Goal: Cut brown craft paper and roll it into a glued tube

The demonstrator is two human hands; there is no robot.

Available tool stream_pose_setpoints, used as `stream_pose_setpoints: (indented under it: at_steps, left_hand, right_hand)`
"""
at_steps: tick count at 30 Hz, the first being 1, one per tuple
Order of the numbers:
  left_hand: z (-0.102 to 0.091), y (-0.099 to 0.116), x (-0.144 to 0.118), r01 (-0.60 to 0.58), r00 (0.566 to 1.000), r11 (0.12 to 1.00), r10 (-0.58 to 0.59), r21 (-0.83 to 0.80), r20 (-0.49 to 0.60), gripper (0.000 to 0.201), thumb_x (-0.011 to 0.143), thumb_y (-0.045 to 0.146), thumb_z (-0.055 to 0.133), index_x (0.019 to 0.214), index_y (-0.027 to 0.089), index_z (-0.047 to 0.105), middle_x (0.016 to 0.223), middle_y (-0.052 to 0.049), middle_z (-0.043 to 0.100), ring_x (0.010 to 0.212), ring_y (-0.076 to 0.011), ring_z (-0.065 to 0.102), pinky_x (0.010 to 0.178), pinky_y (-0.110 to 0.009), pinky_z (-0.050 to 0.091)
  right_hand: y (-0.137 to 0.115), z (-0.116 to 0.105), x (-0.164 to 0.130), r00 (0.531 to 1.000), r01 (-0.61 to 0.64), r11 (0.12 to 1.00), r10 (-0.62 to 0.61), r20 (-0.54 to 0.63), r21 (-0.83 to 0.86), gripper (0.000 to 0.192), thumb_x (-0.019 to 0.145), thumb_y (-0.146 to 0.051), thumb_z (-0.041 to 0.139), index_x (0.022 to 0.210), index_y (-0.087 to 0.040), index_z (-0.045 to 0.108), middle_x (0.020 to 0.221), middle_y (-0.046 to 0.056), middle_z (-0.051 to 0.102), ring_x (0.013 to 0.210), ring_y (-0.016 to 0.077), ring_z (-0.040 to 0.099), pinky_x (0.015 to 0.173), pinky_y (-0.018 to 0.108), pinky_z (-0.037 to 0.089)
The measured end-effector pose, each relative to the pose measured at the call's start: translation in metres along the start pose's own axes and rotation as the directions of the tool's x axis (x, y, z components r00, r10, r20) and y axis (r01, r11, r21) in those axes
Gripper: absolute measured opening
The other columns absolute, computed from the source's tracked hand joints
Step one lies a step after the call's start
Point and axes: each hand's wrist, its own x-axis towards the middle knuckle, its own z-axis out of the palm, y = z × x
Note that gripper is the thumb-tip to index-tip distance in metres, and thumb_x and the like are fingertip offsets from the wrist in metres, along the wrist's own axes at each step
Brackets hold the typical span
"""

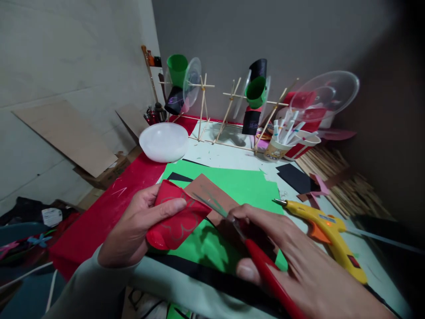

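My left hand (133, 226) is closed round a red cup-shaped paper piece (175, 221), its thumb pressed on the side. Dark curved lines are drawn on that side, like a flower outline. In my right hand (279, 239) are red-handled scissors (255, 252), with the index finger along the metal near the pivot. Their blades point left and reach the red piece's rim; whether they touch it I cannot tell. Below both hands lie a brown sheet (209, 190) and green sheets (245, 177). A yellow glue gun (318, 217) lies right of my right hand, its orange light on.
Behind stand stick frames (229, 110) carrying clear discs and green and black cups. A white bowl (164, 141) sits at back left. At right are a paper cup of white sticks (279, 146), black paper (294, 177) and a pile of wooden sticks (341, 181).
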Motion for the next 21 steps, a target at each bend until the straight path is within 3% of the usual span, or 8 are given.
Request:
stream_pose_setpoints:
  at_steps: [5, 11, 21]
  left_hand:
    - [0.0014, 0.0003, -0.0004, 0.010, 1.000, 0.998, -0.010, -0.055, -0.009, 0.013, 0.074, 0.023, 0.083, 0.086, 0.020, 0.080, 0.074, -0.003, 0.078, 0.063, -0.0138, 0.069, 0.060, -0.018, 0.056]
    - [0.0012, 0.0007, -0.0019, 0.018, 0.998, 1.000, -0.018, 0.008, -0.055, 0.010, 0.074, 0.025, 0.083, 0.082, 0.020, 0.079, 0.076, -0.003, 0.078, 0.066, -0.0136, 0.071, 0.064, -0.016, 0.058]
    - [0.0010, -0.0021, -0.0026, 0.049, 0.998, 0.998, -0.051, -0.038, -0.040, 0.018, 0.064, 0.024, 0.090, 0.077, 0.019, 0.080, 0.074, -0.001, 0.077, 0.062, -0.0118, 0.070, 0.059, -0.013, 0.056]
  right_hand:
    - [-0.0035, 0.0030, -0.0018, 1.000, 0.024, 1.000, -0.024, 0.002, 0.019, 0.026, 0.078, -0.054, 0.074, 0.089, -0.031, 0.069, 0.095, 0.002, 0.079, 0.071, 0.0243, 0.073, 0.057, 0.032, 0.060]
    - [-0.0040, 0.0036, -0.0024, 0.999, 0.037, 0.992, -0.041, 0.027, 0.123, 0.020, 0.078, -0.045, 0.077, 0.086, -0.031, 0.066, 0.097, 0.000, 0.078, 0.078, 0.0229, 0.073, 0.062, 0.029, 0.060]
    - [-0.0048, 0.0025, -0.0009, 0.998, -0.017, 0.986, 0.007, 0.059, 0.164, 0.010, 0.074, -0.037, 0.076, 0.081, -0.032, 0.070, 0.081, 0.000, 0.077, 0.069, 0.0226, 0.071, 0.048, 0.027, 0.053]
